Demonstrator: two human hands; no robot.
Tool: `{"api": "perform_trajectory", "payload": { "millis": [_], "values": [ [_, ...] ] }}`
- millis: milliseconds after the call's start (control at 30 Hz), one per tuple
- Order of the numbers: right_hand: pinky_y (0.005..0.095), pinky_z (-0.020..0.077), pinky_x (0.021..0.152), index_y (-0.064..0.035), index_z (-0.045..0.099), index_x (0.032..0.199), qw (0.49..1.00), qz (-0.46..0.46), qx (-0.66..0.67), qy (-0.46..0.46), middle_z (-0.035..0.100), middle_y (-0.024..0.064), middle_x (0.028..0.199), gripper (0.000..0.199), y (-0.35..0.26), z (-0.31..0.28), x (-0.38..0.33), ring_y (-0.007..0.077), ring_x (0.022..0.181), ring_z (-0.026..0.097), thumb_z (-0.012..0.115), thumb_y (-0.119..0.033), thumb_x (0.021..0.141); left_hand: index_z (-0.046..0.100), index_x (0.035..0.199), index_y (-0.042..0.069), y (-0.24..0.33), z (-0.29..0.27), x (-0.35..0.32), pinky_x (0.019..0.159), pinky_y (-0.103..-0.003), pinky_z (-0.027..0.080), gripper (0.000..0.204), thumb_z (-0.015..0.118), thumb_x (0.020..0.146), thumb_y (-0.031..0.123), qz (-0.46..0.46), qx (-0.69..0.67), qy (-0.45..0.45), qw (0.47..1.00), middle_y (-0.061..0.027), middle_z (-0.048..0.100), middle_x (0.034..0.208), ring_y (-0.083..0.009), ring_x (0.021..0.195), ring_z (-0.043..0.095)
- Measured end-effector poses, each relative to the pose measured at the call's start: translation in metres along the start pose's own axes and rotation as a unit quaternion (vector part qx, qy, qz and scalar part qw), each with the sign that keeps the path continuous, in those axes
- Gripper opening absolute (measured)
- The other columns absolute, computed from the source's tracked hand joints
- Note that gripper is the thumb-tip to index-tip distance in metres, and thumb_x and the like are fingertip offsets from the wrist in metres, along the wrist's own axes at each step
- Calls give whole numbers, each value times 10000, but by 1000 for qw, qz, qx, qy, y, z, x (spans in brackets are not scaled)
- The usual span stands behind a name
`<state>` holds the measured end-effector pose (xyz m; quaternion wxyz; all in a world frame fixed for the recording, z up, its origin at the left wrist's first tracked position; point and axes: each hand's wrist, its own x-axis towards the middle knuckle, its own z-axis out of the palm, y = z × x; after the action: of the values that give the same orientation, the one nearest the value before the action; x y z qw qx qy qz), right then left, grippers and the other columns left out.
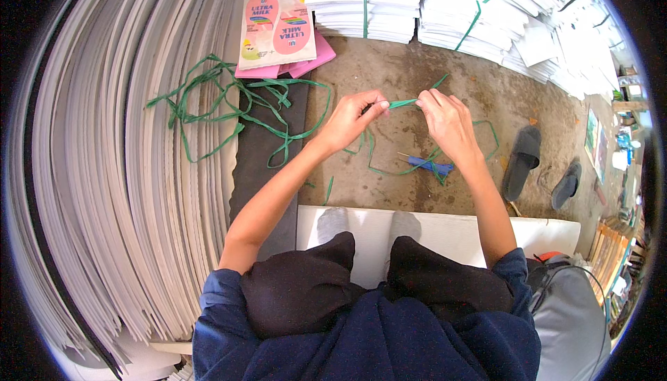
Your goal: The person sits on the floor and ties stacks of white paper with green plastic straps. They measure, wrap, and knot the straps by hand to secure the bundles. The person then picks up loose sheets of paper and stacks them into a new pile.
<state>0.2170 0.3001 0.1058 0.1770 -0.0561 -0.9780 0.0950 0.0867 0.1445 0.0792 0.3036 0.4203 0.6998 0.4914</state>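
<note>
A thin green strap (pixel 403 103) is stretched between my two hands above the concrete floor. My left hand (pixel 351 118) pinches its left part with thumb and fingertips. My right hand (pixel 448 122) pinches the other part, and a short tail sticks up past it to the right. More of the strap loops down under my hands onto the floor. Below my right hand a blue-handled tool (pixel 429 166) lies on the floor among the loops.
A tangle of green straps (pixel 229 106) lies on the big curved stack of white sheets (pixel 118 172) at left. Pink printed cartons (pixel 278 30) lie at the top. Strapped white bundles (pixel 431 2) line the back. Two dark sandals (pixel 522 160) lie at right. My socked feet (pixel 368 225) rest on a white board.
</note>
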Motion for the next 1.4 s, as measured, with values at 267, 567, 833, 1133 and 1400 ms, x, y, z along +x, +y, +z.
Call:
{"api": "perform_trajectory", "payload": {
  "millis": [267,567,833,1133,1400],
  "values": [
    [382,437,526,-32,478,775,992,31,124,4,542,131,686,87,-24,35,-12,300,594,546,505,-114,781,613,853,21,0,27,7,607,-249,404,182,514,831,172,51,-78,146,985,-70,564,739,-142,675,528],
    [379,391,529,2,477,793,917,195,325,-123,500,194,662,189,-20,24,-11,330,576,504,482,-184,823,595,845,15,-9,29,-1,616,-322,430,129,590,722,54,217,214,115,945,-110,501,801,-252,738,516],
    [288,467,686,-20,482,910,869,207,447,47,561,96,795,159,-16,16,-3,157,735,553,553,-104,796,578,841,10,-23,40,-2,636,-298,404,104,536,797,94,71,-20,108,991,-80,469,775,-193,727,492],
    [272,478,754,-39,436,1077,806,232,544,23,579,113,1010,305,-23,26,-7,167,906,574,493,44,789,613,761,18,-17,22,1,579,-197,364,181,567,813,185,-84,-172,38,981,38,540,676,-37,621,433],
    [258,479,732,-41,447,1064,795,243,556,13,589,137,978,316,-20,31,-8,166,877,581,523,46,770,615,779,25,-20,16,5,508,-184,353,136,581,798,154,-72,-214,-9,974,25,553,657,-28,576,440]
  ]
}}
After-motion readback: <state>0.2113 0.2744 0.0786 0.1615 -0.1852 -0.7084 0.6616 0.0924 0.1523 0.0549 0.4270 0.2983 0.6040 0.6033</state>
